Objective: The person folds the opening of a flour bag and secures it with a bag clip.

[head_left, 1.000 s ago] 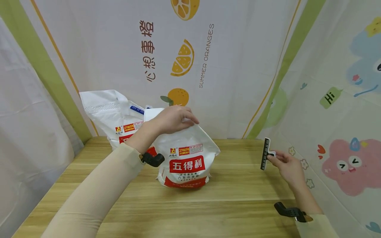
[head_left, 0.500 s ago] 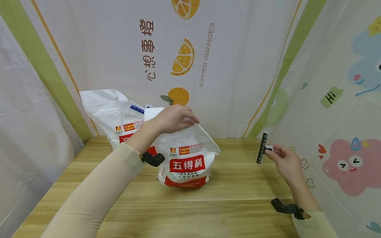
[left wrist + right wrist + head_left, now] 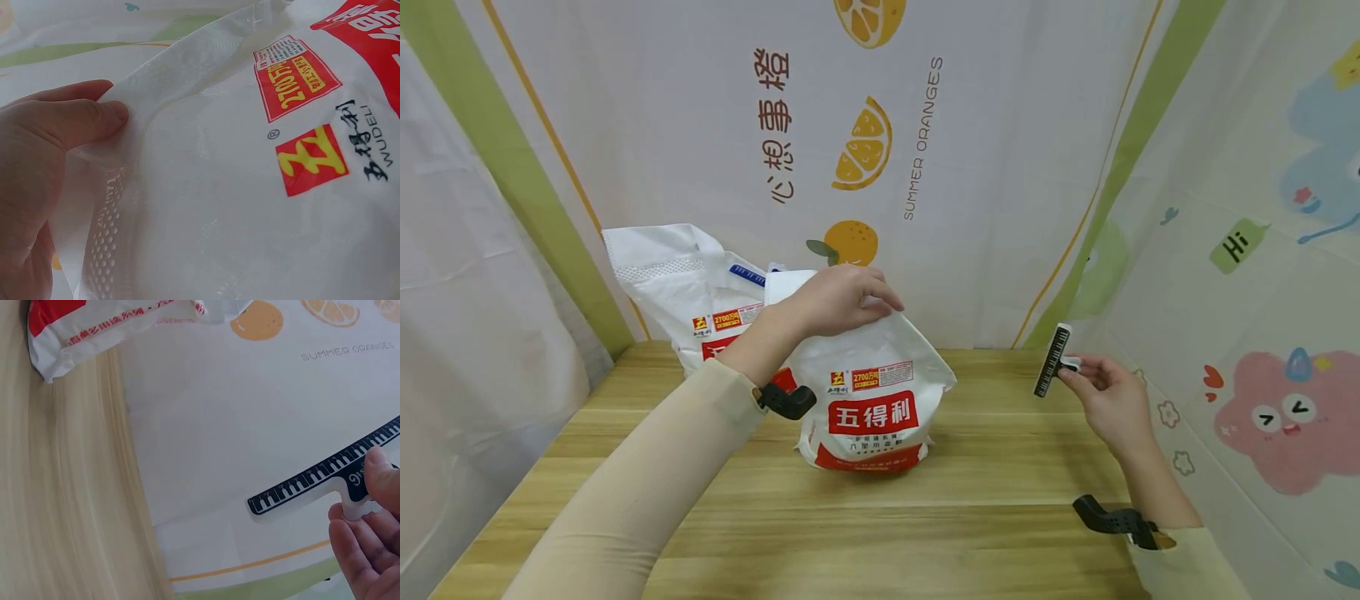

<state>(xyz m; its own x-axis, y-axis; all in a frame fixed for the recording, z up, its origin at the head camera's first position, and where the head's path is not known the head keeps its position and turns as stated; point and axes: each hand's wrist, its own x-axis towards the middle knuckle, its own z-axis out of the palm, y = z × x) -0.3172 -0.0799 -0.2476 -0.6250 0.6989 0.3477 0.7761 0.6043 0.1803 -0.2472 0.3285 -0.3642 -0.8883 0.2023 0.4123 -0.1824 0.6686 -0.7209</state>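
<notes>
A white flour bag (image 3: 872, 358) with red print stands upright on the wooden table. My left hand (image 3: 838, 300) pinches its top edge, and in the left wrist view the thumb (image 3: 103, 119) presses on the white plastic near a perforated strip. Out to the right, my right hand (image 3: 1112, 408) holds a black-and-white clip (image 3: 1052, 362) in the air by its handle. Piano keys are printed along the clip's long bar, as the right wrist view shows. The clip (image 3: 319, 472) sits between thumb and fingers, apart from the bag.
Behind and left of the front bag stands a second white flour bag (image 3: 677, 275), its top folded over, with a blue clip (image 3: 747, 275) on it. Printed curtains (image 3: 985, 208) hang behind the wooden table (image 3: 880, 542) and along both sides.
My right hand has moved the clip left and slightly up, toward the bag, tilting it a little. The left hand stays at the bag's top edge.
</notes>
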